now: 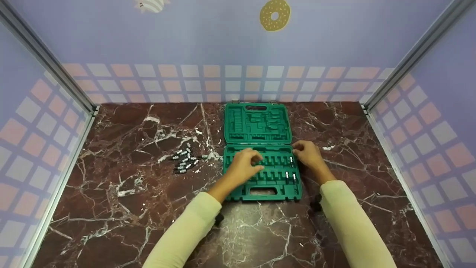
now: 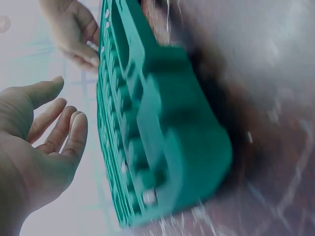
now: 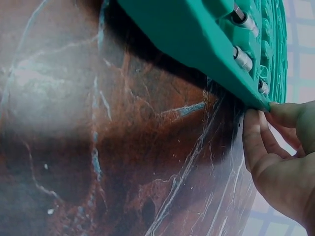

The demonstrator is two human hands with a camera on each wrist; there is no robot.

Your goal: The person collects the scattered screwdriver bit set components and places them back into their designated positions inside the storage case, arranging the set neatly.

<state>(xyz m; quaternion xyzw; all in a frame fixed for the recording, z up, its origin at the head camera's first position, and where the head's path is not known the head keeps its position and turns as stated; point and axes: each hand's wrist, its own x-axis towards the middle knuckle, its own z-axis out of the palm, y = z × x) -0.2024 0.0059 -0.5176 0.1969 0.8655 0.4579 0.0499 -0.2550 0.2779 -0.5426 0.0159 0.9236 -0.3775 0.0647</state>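
A green plastic tool case (image 1: pixel 290 191) lies unfolded, its moulded lid (image 1: pixel 227 126) at the far side. My right hand (image 1: pixel 308 153) grips the case's right edge near the hinge, thumb on the rim and fingers beneath it in the right wrist view. Over the left part of the slotted tray, my left hand (image 1: pixel 245 165) hovers with loosely bent fingers and holds nothing. Silver-and-black bit sockets (image 3: pixel 243 59) sit in slots at the tray's right end. In the left wrist view another silver-ended piece (image 2: pixel 149 196) shows near the left end, hidden in the head view.
Left of the case, a loose pile of bit sockets (image 1: pixel 184 162) lies on the dark red marbled tabletop (image 1: pixel 122 219). Purple panels with a checked band (image 1: pixel 208 83) enclose the table at the back and both sides.
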